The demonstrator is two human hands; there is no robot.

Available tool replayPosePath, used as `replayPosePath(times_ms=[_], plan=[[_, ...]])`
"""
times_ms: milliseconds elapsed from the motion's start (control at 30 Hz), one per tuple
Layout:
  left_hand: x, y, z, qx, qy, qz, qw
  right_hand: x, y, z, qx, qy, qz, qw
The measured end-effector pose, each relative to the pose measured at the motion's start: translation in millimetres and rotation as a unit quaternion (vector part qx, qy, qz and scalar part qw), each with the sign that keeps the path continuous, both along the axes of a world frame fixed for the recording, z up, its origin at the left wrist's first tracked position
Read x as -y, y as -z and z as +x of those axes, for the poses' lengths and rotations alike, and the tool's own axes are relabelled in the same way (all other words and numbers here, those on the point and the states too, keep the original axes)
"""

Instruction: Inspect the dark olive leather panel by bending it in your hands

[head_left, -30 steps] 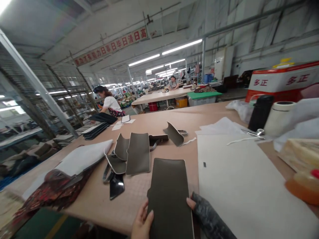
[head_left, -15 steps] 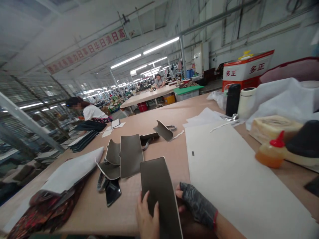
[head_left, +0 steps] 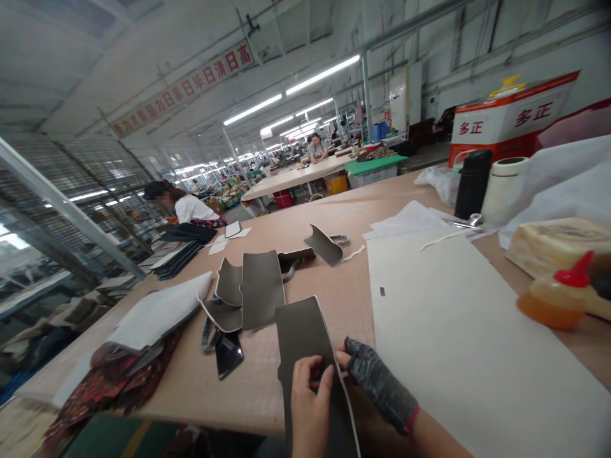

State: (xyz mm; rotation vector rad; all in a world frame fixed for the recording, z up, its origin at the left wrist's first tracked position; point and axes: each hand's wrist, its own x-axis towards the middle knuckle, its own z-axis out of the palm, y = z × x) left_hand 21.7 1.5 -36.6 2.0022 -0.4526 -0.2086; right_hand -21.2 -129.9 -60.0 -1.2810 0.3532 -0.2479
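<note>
A long, dark olive-grey leather panel with a thin pale edge (head_left: pixel 305 343) lies flat at the near edge of the tan table (head_left: pixel 267 388), its length running from 6 o'clock up toward 12 o'clock and its near end hanging past the edge. Its far end is squared with rounded corners, and the smooth matte surface faces up. Both hands pinch it near mid-length, at its 3 o'clock edge.

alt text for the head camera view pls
Both hands grip a dark leather panel at the near table edge: the bare left hand and the gloved right hand. Similar cut pieces lie beyond, a white sheet to the right.
</note>
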Motion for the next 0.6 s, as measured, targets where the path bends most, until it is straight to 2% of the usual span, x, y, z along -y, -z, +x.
replayPosePath(times_ms=[200, 333, 467, 600], plan=[[3.7, -4.5, 2.7, -0.022, -0.018, 0.008, 1.000, -1.9, -6.9, 2.8, 0.026, 0.000, -0.042, 0.999], [0.9, -11.9, 1.1, -0.017, -0.001, 0.004, 1.000, -8.0, -8.7, 4.4, 0.029, 0.012, -0.053, 0.998], [-1.4, -20.1, -0.9, 0.008, 0.006, 0.021, 1.000, -15.0, -9.9, 4.6, 0.026, 0.016, -0.040, 0.999], [-7.2, -23.4, 1.2, -0.055, -0.018, -0.023, 0.998, -14.4, -5.5, 5.1, 0.010, 0.016, 0.006, 1.000]])
